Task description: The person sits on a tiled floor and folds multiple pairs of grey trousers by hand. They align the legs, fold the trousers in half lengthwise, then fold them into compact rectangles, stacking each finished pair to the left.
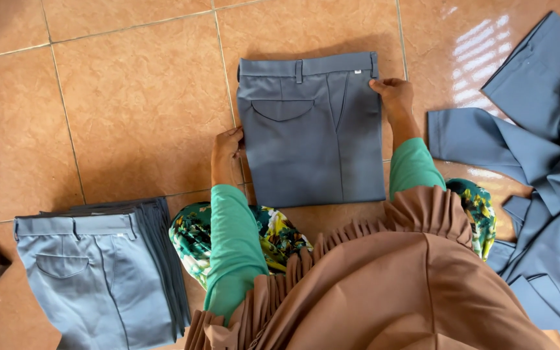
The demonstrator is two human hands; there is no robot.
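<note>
A pair of grey-blue trousers [312, 129] lies folded into a neat rectangle on the tan floor tiles [131, 97], waistband away from the person, with a curved back pocket and a belt loop showing. The left hand [227, 150] rests at the fold's left edge, fingers curled against the cloth; whether they pinch it is hard to tell. The right hand [391, 95] presses on the upper right edge just below the waistband, fingers bent onto the fabric. A stack of folded trousers [98, 272] sits to the left, and loose grey-blue garments [539, 162] are spread to the right.
</note>
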